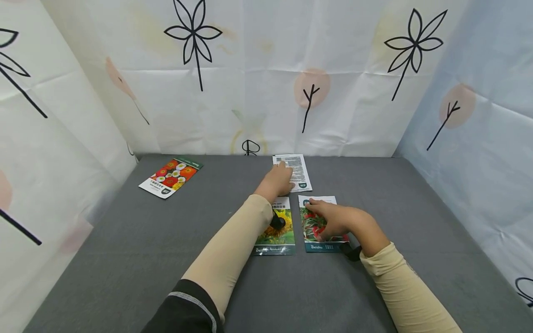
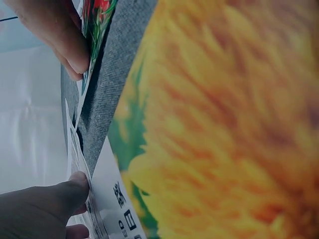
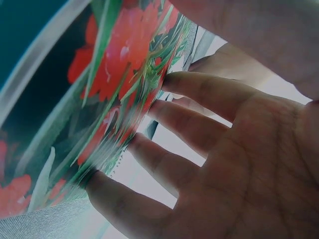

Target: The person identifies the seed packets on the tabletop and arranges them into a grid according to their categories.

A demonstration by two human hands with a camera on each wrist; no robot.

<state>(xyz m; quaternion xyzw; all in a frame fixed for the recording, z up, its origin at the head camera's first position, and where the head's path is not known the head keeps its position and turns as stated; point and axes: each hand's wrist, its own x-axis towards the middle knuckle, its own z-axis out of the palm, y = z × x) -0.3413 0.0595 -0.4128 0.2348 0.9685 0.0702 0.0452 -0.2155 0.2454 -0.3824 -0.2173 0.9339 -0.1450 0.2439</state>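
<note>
My left hand (image 1: 275, 181) reaches forward over the left side of a white seed packet (image 1: 301, 172) lying printed-text side up, its thumb and fingertips touching the surface. Beneath my left wrist lies a yellow-flower seed packet (image 1: 275, 249), partly covered by the arm. To its right, a red-flower seed packet (image 1: 312, 231) has my right hand (image 1: 339, 218) resting over it. In the right wrist view the right fingers (image 3: 184, 119) are spread and fairly straight, their tips against the picture of red flowers (image 3: 117, 55).
Another seed packet (image 1: 170, 178), with red, orange and white flowers, lies tilted at the back left of the grey table (image 1: 145, 249). White patterned cloth (image 1: 258, 92) hangs behind the table and along both sides.
</note>
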